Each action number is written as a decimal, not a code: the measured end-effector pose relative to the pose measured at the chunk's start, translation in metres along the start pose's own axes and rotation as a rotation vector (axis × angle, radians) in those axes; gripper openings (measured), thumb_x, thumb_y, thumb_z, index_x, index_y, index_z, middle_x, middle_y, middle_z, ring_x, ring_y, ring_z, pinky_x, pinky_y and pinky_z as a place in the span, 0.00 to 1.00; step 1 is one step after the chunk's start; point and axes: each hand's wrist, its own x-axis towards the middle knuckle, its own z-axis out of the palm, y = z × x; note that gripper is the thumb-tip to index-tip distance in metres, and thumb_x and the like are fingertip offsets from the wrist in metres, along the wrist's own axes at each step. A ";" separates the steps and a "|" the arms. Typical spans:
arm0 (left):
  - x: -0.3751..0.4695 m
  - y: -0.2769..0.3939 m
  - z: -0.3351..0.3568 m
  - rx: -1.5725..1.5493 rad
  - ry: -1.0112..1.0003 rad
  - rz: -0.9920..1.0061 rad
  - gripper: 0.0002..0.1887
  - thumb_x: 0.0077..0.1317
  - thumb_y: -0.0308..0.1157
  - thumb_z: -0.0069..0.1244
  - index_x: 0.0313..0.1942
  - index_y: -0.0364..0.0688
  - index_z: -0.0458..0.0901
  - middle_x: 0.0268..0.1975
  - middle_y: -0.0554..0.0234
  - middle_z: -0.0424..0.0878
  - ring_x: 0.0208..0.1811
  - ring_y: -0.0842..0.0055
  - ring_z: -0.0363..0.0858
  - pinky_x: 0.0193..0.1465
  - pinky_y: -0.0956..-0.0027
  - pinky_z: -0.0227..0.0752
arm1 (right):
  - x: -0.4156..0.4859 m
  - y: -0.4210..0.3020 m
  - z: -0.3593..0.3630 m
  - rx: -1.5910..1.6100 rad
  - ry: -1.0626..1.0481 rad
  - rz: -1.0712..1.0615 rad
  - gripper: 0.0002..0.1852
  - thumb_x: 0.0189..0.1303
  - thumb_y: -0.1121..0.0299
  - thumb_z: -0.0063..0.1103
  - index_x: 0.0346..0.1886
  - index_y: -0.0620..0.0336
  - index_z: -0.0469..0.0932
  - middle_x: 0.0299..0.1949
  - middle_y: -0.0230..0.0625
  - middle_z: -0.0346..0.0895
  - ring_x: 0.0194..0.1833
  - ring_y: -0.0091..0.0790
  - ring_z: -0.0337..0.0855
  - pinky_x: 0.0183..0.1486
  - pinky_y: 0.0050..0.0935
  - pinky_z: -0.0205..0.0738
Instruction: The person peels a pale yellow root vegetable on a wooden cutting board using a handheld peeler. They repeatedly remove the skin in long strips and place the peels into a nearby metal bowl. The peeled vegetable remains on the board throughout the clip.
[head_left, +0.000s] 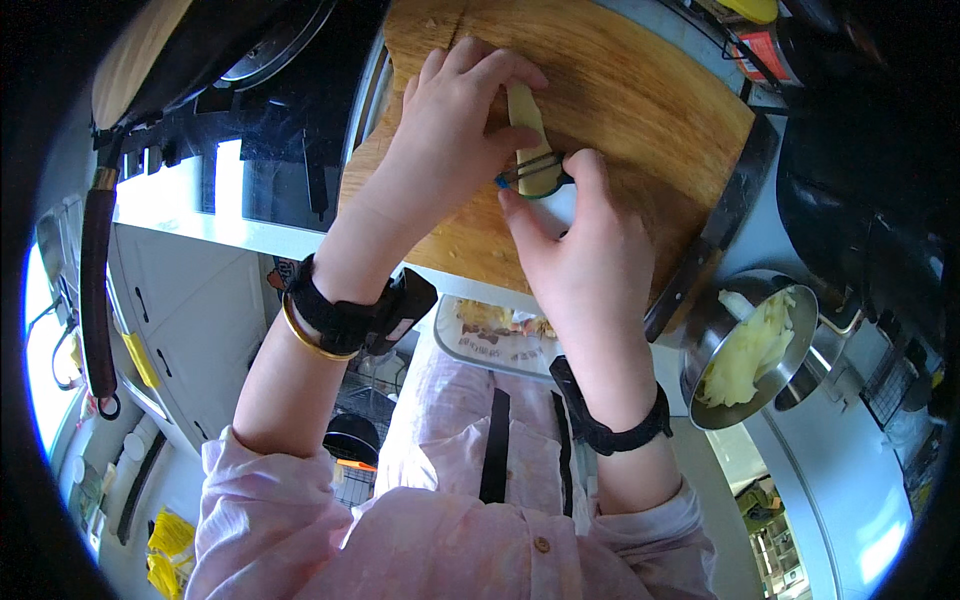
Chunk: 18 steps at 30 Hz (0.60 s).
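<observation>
My left hand (461, 127) grips a long pale-yellow vegetable piece (527, 120), thumb on one side and fingers at its far end. It lies over a wooden cutting board (637, 97); whether it touches the wood I cannot tell. My right hand (596, 232) is closed around a Y-shaped vegetable peeler (553, 206) with a white body and a blue tip. The peeler's metal blade (534, 166) lies across the near part of the vegetable. My right palm hides most of the handle.
Right of the board, a steel bowl (697, 382) holds pale-green vegetable pieces (754, 352). A bin (495, 360) with scraps sits below the counter edge. The black cooktop (277, 165) is at left, with a dark-handled pan (97, 277) at the far left.
</observation>
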 end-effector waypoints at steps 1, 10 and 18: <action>0.000 0.000 0.001 -0.013 0.007 -0.005 0.22 0.66 0.27 0.69 0.59 0.51 0.86 0.61 0.59 0.77 0.65 0.58 0.76 0.68 0.61 0.81 | 0.004 0.001 -0.001 -0.009 0.022 -0.011 0.24 0.66 0.50 0.74 0.50 0.57 0.76 0.32 0.54 0.87 0.37 0.61 0.91 0.37 0.54 0.85; 0.001 -0.001 0.004 -0.021 0.101 0.026 0.18 0.60 0.30 0.70 0.51 0.53 0.89 0.52 0.63 0.82 0.60 0.57 0.76 0.66 0.53 0.72 | 0.003 0.002 0.005 -0.084 -0.010 -0.038 0.23 0.68 0.48 0.70 0.50 0.56 0.75 0.30 0.51 0.87 0.35 0.60 0.91 0.36 0.53 0.84; 0.001 -0.002 0.003 0.062 0.107 0.084 0.18 0.64 0.28 0.68 0.54 0.53 0.89 0.52 0.62 0.82 0.57 0.58 0.76 0.64 0.57 0.75 | -0.035 0.020 -0.002 -0.035 0.003 -0.009 0.22 0.66 0.52 0.74 0.53 0.53 0.75 0.27 0.48 0.86 0.32 0.60 0.90 0.31 0.52 0.82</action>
